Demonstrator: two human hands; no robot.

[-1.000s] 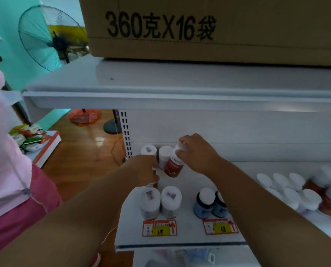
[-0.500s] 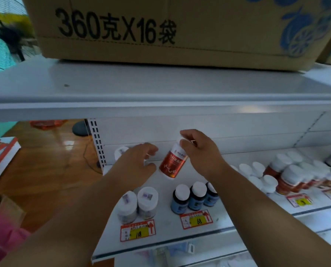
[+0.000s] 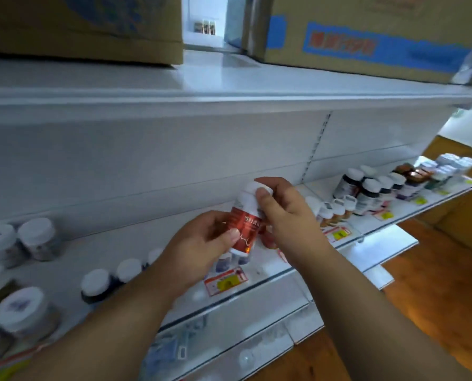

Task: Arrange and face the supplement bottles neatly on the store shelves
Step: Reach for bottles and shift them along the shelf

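Two hands clasp one red-labelled bottle (image 3: 244,226): your left grip (image 3: 202,243) wraps its smooth round body, your right grip (image 3: 281,213) pinches its white cap.

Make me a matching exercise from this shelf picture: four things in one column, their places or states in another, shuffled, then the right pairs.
Things
1. red-labelled bottle
2. left hand
3. right hand
4. cardboard box with blue print

Places or states
A. stands on the top shelf, upper right
B. grips the bottle's lower body
C. held up in front of the shelf, tilted
D. fingers curled round the white cap end

Pairs: 1-C, 2-B, 3-D, 4-A
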